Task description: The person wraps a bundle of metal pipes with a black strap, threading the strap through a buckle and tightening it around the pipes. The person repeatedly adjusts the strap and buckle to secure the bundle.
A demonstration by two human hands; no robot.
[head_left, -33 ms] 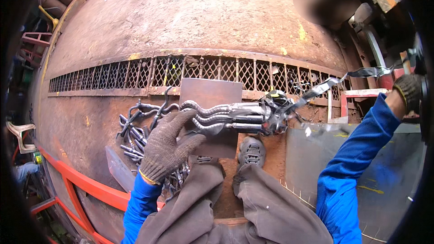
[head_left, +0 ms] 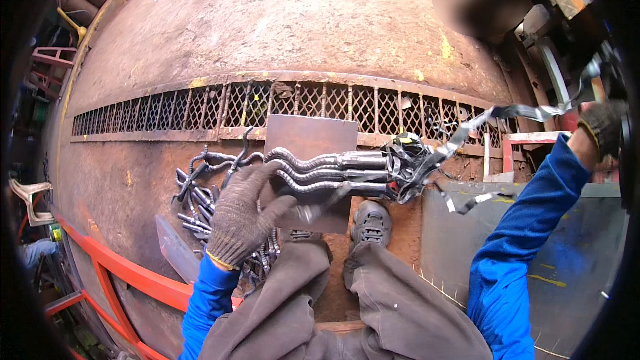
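Note:
My left hand, in a grey-brown knit glove, is open, fingers stretched and thumb apart, beside the left ends of three bent, ribbed metal bars. The fingertips meet the bars or lie just over them. The bars rest side by side across a flat brown metal plate. Crumpled shiny strips bunch at their right ends. One long silvery strip runs up and right towards my gloved right hand. Blur hides those fingers and whether they grip it. Near my left thumb is a blurred shiny streak.
More bent bars lie heaped behind my left hand. A mesh-covered floor grate crosses beyond the plate. An orange-red frame stands at left, and a grey metal sheet lies at right. My shoe is close to the plate.
The long strip has shifted and curls higher near my right hand. A loose strip end now lies over the grey sheet's edge. My left hand has barely moved.

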